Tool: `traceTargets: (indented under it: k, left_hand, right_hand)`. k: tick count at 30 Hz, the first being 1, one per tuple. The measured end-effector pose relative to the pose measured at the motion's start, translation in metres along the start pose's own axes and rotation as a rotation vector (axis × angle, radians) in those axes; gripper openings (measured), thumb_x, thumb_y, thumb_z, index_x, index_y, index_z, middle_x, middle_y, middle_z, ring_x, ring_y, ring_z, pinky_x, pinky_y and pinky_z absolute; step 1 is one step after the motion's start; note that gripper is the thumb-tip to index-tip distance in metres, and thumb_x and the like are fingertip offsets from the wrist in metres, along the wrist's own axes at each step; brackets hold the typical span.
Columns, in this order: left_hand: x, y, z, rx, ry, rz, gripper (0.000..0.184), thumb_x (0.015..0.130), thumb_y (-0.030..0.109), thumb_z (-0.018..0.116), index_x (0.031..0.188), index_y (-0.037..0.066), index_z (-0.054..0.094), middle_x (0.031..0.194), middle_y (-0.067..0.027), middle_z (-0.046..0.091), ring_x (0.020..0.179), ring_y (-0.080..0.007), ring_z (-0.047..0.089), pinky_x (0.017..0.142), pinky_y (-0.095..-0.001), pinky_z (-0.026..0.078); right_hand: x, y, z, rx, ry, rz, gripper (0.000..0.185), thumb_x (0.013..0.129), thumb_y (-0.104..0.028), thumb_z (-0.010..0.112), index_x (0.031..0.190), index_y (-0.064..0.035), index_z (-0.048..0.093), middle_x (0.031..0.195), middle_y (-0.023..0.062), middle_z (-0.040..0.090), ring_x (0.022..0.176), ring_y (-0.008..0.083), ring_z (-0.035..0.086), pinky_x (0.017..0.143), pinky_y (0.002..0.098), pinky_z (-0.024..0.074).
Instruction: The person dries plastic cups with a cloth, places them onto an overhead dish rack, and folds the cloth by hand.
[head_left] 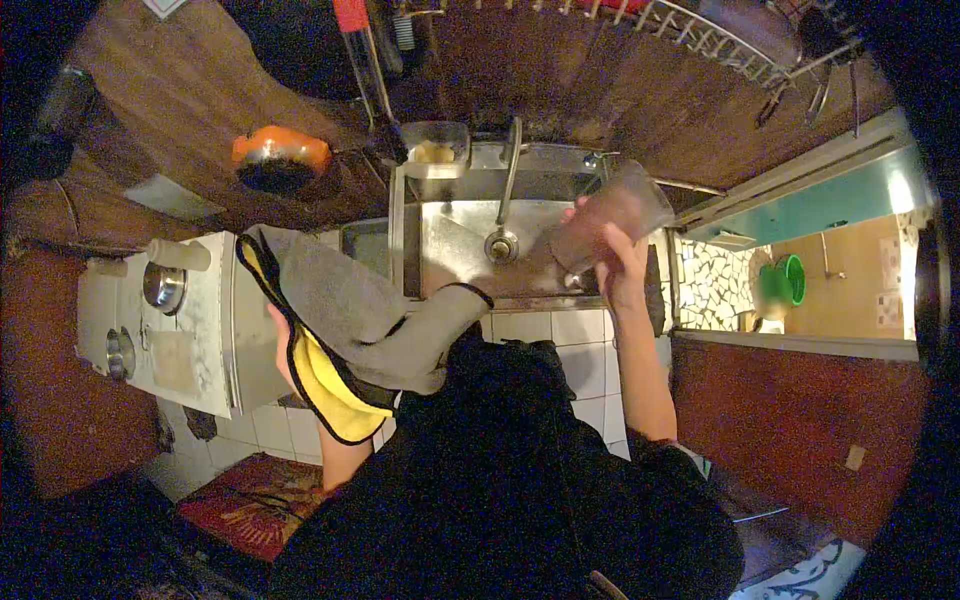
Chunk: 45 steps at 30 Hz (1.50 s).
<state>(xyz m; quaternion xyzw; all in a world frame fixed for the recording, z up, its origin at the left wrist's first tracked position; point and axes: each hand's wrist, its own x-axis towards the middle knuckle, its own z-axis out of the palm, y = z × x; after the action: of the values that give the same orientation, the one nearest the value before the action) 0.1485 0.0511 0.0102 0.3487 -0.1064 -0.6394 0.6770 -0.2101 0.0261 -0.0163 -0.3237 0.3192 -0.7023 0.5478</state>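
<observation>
A translucent container [613,218] is tilted over the right side of the metal sink [455,255], with my right hand [622,262] wrapped round its near side. On the left, my left hand [283,345] holds a grey cloth [340,300] with a yellow underside and black edging; the cloth hides most of the fingers. One end of the cloth reaches across toward the sink's front edge. A curved faucet [513,175] stands over the drain.
A clear tub [436,150] sits at the sink's back left corner. Left of the cloth, a white surface [210,340] bears a metal pot [164,287]. A wire rack [720,45] hangs at the upper right. Through an opening at right shows a green bucket [790,280].
</observation>
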Motion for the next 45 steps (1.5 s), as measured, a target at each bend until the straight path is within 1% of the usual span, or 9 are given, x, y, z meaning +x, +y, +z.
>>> traceTargets:
  k: [2,6,7,9,13,29,32,34,45]
  left_hand:
    - [0.002,0.007,-0.002,0.002,0.038,0.011,0.054,0.103,0.045,0.046,0.137,0.003,0.051,0.133,-0.0093,0.058,0.118,-0.0248,0.056,0.104,-0.0372,0.041]
    - [0.006,0.010,0.006,0.015,0.101,0.039,0.054,0.103,0.044,0.046,0.136,0.003,0.051,0.132,-0.0093,0.058,0.118,-0.0248,0.056,0.104,-0.0372,0.041]
    - [-0.002,0.010,0.005,0.019,0.116,0.044,0.054,0.103,0.044,0.046,0.136,0.003,0.051,0.132,-0.0093,0.058,0.118,-0.0248,0.056,0.104,-0.0372,0.041]
    - [-0.002,0.013,0.008,0.030,0.144,0.056,0.054,0.103,0.044,0.046,0.136,0.003,0.051,0.132,-0.0093,0.058,0.117,-0.0248,0.056,0.104,-0.0372,0.041]
    - [-0.010,0.015,0.016,0.050,0.191,0.081,0.053,0.103,0.044,0.045,0.136,0.003,0.051,0.132,-0.0092,0.058,0.117,-0.0248,0.056,0.103,-0.0373,0.041]
    - [-0.004,0.006,0.068,0.118,0.330,0.091,0.052,0.103,0.044,0.045,0.136,0.004,0.052,0.131,-0.0090,0.059,0.116,-0.0249,0.057,0.102,-0.0374,0.042]
    - [0.003,0.002,0.077,0.144,0.356,0.074,0.052,0.103,0.044,0.045,0.136,0.004,0.052,0.131,-0.0090,0.059,0.116,-0.0249,0.057,0.102,-0.0374,0.042]
    - [0.017,-0.006,0.027,-0.004,-0.052,0.014,0.051,0.103,0.044,0.045,0.134,0.004,0.053,0.131,-0.0087,0.060,0.115,-0.0248,0.058,0.102,-0.0378,0.043]
    - [0.028,-0.008,0.012,-0.066,-0.055,-0.048,0.050,0.103,0.042,0.046,0.133,0.004,0.054,0.130,-0.0098,0.061,0.116,-0.0272,0.059,0.102,-0.0404,0.044]
  right_hand:
    - [0.010,0.008,-0.005,-0.795,0.168,-0.164,0.052,0.091,-0.028,0.058,0.134,-0.0031,0.041,0.121,0.0209,0.059,0.115,0.0385,0.058,0.101,0.0467,0.0456]
    - [0.018,0.142,-0.137,-1.236,0.336,-0.328,0.055,0.092,-0.036,0.060,0.131,0.0003,0.045,0.122,0.0245,0.059,0.113,0.0404,0.059,0.100,0.0453,0.0452]
    - [0.016,0.204,-0.213,-1.821,-0.210,0.126,0.054,0.090,-0.038,0.063,0.121,0.0058,0.054,0.109,0.0267,0.066,0.104,0.0447,0.063,0.095,0.0497,0.0476]
    - [0.010,0.191,-0.178,-1.690,-0.144,0.667,0.062,0.088,-0.047,0.062,0.119,0.0066,0.057,0.109,0.0328,0.064,0.105,0.0483,0.061,0.094,0.0518,0.0477]
    - [0.004,0.195,-0.163,-1.709,-0.041,0.726,0.067,0.087,-0.053,0.058,0.122,0.0040,0.059,0.113,0.0337,0.063,0.107,0.0477,0.060,0.093,0.0510,0.0486]
    - [-0.025,0.112,-0.069,-1.071,0.529,-0.291,0.082,0.075,-0.027,0.083,0.136,0.0031,0.038,0.124,0.0244,0.053,0.115,0.0296,0.056,0.100,0.0382,0.0427]
    - [-0.005,0.153,-0.120,-1.442,0.334,0.499,0.090,0.075,-0.048,0.080,0.135,0.0051,0.038,0.127,0.0304,0.056,0.117,0.0435,0.057,0.098,0.0458,0.0458]
    - [-0.010,0.157,-0.116,-1.507,0.295,0.586,0.092,0.075,-0.054,0.077,0.134,0.0064,0.040,0.123,0.0319,0.058,0.115,0.0449,0.058,0.097,0.0464,0.0468]
    - [-0.011,0.148,-0.106,-1.497,0.110,0.583,0.093,0.074,-0.064,0.073,0.128,0.0076,0.047,0.116,0.0324,0.063,0.110,0.0441,0.062,0.092,0.0476,0.0500]
